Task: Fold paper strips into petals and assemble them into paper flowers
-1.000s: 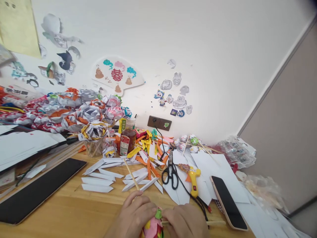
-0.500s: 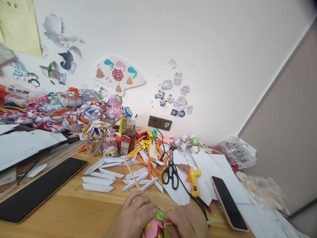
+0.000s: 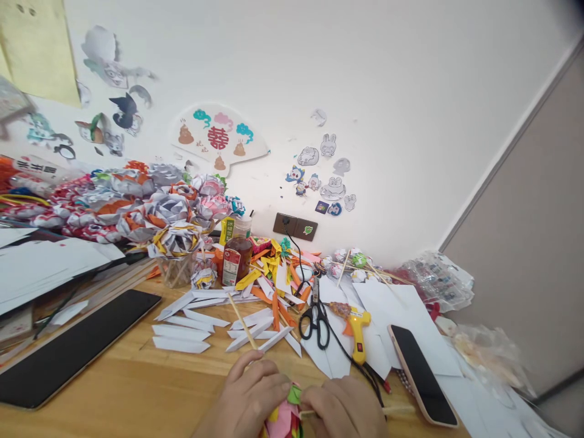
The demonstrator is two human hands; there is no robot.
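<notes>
At the bottom centre, my left hand (image 3: 250,395) is closed around a bundle of folded coloured paper (image 3: 283,420) in pink, green, yellow and red, partly cut off by the lower edge. Beside it, my right hand (image 3: 344,407) is closed on a thin wooden stick (image 3: 399,411); one end pokes out by the paper, the other to the right. A second wooden stick (image 3: 241,319) slants up from behind my left fingers; whether that hand grips it I cannot tell. Beyond the hands are white folded paper strips (image 3: 180,344).
Black-handled scissors (image 3: 314,322) and a yellow glue gun (image 3: 359,334) lie ahead, over white paper sheets. To the right lies a phone (image 3: 422,377), to the left a dark tablet (image 3: 77,347). A bottle (image 3: 236,258) and paper flowers (image 3: 166,210) stand at the back, against the wall.
The stick in my right hand now sticks out slightly farther to the right. Both hands stay in nearly the same place around the coloured paper.
</notes>
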